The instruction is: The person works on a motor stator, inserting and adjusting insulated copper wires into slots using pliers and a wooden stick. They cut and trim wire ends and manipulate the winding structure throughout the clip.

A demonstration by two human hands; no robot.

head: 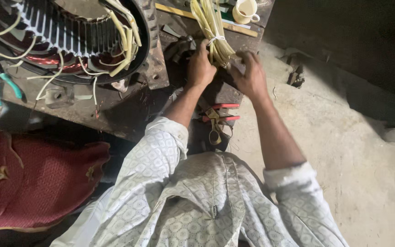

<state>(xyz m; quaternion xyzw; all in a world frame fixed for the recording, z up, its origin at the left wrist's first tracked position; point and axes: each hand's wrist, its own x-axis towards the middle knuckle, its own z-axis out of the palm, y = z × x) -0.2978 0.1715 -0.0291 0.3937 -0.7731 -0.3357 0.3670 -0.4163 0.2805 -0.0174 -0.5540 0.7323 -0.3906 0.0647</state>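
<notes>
- We see one bundle of pale yellow insulating sleeves (pixel 213 29), tied near its lower end with a white band, lying on the dark, grimy metal surface (pixel 124 107) in front of us.
- Its long axis runs away from us, slightly leaning to the left at the far end; the tied end points back towards our hands.
- Our left hand (pixel 200 66) has its grip closed on the left side of the bundle's lower end, fingers curled around the sleeves just below the band.
- Our right hand (pixel 251 75) touches the same end from the right, fingers bent against the sleeve tips; we cannot tell whether it truly clamps them or only presses.
- Both hands sit at the near end, so the bundle lies straight ahead of both grips; the left is the more firmly on it.
- Just behind our hands lies one pair of red-handled pliers (pixel 220 118).
- To the left stands one large motor stator with copper windings and white leads (pixel 69 36), touching the surface, with one teal-handled tool (pixel 3 84) near it.
- One cream cup (pixel 245 10) sits past the bundle's far end, well apart from both hands.
- One dark red cloth (pixel 33 178) lies low on the left.
</notes>
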